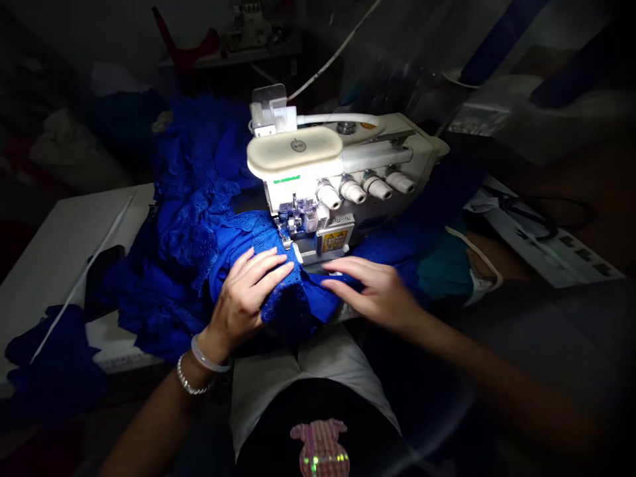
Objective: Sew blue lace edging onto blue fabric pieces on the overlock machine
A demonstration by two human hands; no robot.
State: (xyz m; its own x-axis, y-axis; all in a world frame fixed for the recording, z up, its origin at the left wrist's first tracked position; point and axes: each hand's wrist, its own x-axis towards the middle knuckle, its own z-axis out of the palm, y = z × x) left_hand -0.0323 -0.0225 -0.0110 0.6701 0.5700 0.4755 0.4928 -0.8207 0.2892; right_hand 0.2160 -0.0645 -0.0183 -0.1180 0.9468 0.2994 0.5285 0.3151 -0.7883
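My left hand [251,291] lies on blue lace fabric [285,308] with its fingers stretched out flat toward the needle area. A white overlock sewing machine [298,162] stands just beyond, its presser foot [285,240] close to the lace edge. My right hand [377,288], slightly blurred, is at the fabric's right side below the machine's front corner. Its thumb and fingers are apart, with a fold of blue fabric between or behind them. The needle itself is too small to make out.
A large blue fabric heap [193,192] covers the table's left side. A white stick [82,278] and a dark flat object [103,281] lie on the white tabletop [64,232]. Teal fabric [444,268] sits right of the machine. Another machine [248,26] stands behind.
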